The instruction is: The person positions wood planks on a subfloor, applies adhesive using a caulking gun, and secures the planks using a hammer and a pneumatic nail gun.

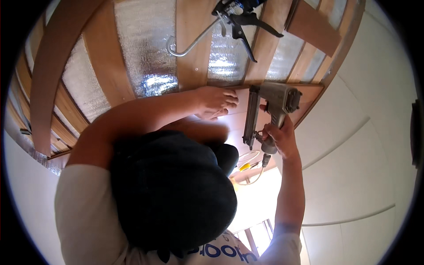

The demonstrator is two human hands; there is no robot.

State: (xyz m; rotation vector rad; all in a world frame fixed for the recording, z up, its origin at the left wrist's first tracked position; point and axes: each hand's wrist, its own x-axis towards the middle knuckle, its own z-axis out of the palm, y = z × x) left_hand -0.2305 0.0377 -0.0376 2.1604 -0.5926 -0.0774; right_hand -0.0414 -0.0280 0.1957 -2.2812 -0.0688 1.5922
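Note:
My left hand (216,102) lies on a pinkish-brown wooden panel (240,121), fingers extended against its surface near the far edge. To its right, my right hand (280,134) is closed around the grip of a grey pneumatic nail gun (276,96). The gun's long dark magazine stands on the side toward my left hand, over the panel. An air hose (253,180) runs from the fitting at the grip's near end. Whether the nose touches the wood, I cannot tell. My bent knee in dark cloth (172,190) hides much of the near area.
Beyond the panel, wooden slats (193,53) alternate with silver foil insulation (145,39). A caulking gun (240,22) with a hooked rod lies across them. A brown board piece (314,28) rests at far right, beside the curved white wall (353,145). Something yellow (244,167) lies by the hose.

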